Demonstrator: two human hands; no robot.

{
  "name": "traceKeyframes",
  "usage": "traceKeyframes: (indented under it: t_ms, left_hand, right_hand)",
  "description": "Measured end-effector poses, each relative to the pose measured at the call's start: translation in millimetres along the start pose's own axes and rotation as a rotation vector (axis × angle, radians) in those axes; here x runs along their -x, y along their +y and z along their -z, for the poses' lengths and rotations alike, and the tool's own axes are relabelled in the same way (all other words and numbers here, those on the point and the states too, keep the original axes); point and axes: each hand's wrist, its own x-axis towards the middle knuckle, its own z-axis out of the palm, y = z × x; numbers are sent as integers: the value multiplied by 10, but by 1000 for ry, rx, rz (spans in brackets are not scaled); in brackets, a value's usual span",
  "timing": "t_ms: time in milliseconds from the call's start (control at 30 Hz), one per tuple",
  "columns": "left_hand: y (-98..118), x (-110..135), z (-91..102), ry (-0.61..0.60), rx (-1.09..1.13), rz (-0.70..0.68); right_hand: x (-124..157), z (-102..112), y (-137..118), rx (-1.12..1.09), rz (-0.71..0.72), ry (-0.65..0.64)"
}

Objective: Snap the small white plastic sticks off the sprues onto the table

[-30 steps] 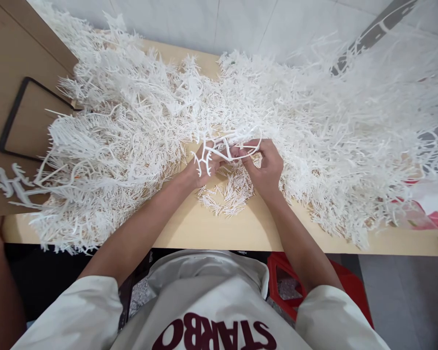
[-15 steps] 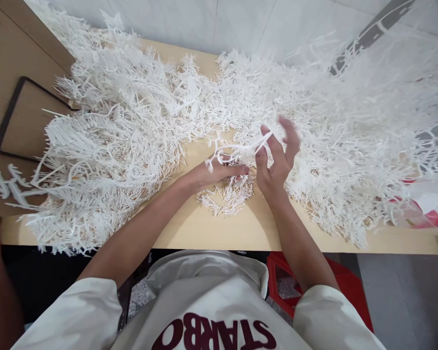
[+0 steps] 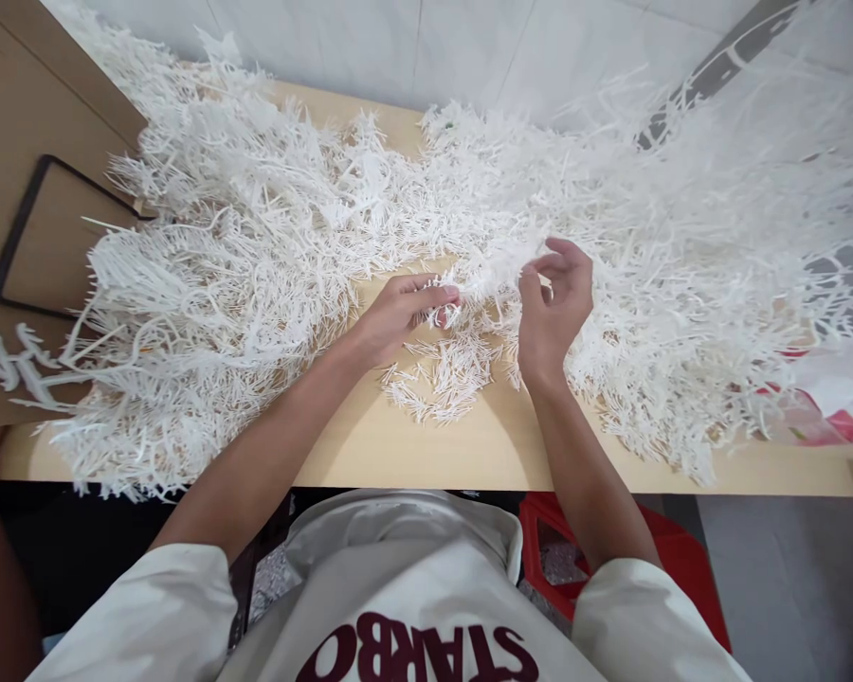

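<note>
My left hand [image 3: 407,311] is closed, thumb over fingers, around a white branched plastic piece [image 3: 442,311] with short prongs. To its right, my right hand [image 3: 558,298] has thumb and fingertips pinched at the far end of a blurred white strand that reaches across between the hands. Motion smear hides exactly where that strand ends. Beneath both hands lies a small scatter of short white plastic sticks [image 3: 447,379] on the tan table [image 3: 412,453]. Heaps of similar white branched plastic surround this spot on the left [image 3: 213,246] and on the right [image 3: 682,265].
A brown cardboard-coloured panel [image 3: 35,85] with a dark metal loop handle [image 3: 18,227] stands at the left. Pale tiled wall [image 3: 469,47] closes off the back. A pink and white bag [image 3: 825,398] sits at the right end, and a red stool [image 3: 682,559] stands below.
My right hand has gone from spread fingers to a pinch, shifting slightly right. My left hand has moved a little up and left, with the white piece in its grip.
</note>
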Motion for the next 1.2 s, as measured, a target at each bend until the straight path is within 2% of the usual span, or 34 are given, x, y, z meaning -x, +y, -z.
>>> traceKeyframes:
  t_ms: [200, 267, 333, 467, 600, 833, 933, 1000, 1133, 1200]
  left_hand:
    - [73, 64, -62, 16, 66, 143]
    - [77, 58, -66, 66, 98, 124]
    - [70, 33, -52, 117, 145, 59]
    - [48, -34, 4, 185, 256, -22]
    - [20, -67, 32, 234, 290, -75]
    - [-37, -33, -60, 234, 192, -145]
    - [-30, -8, -98, 215, 170, -156]
    - [-25, 0, -100, 203, 151, -144]
    - [-60, -16, -65, 106, 134, -97]
    - [-94, -32, -46, 81, 115, -112]
  right_hand:
    - [-80, 77, -54, -186, -84, -335]
    - [-98, 94, -42, -160, -22, -395]
    - [-102, 101, -42, -61, 99, -439]
    - [-60, 92, -49, 132, 357, -418]
    - [1, 95, -27, 226, 494, -423]
    - [38, 167, -110, 178, 539, -474]
    - [62, 157, -187, 112, 613, -613]
    - [78, 126, -208, 118, 618, -649]
    - [91, 43, -175, 292, 493, -538]
    - [93, 15, -164, 301, 437, -482]
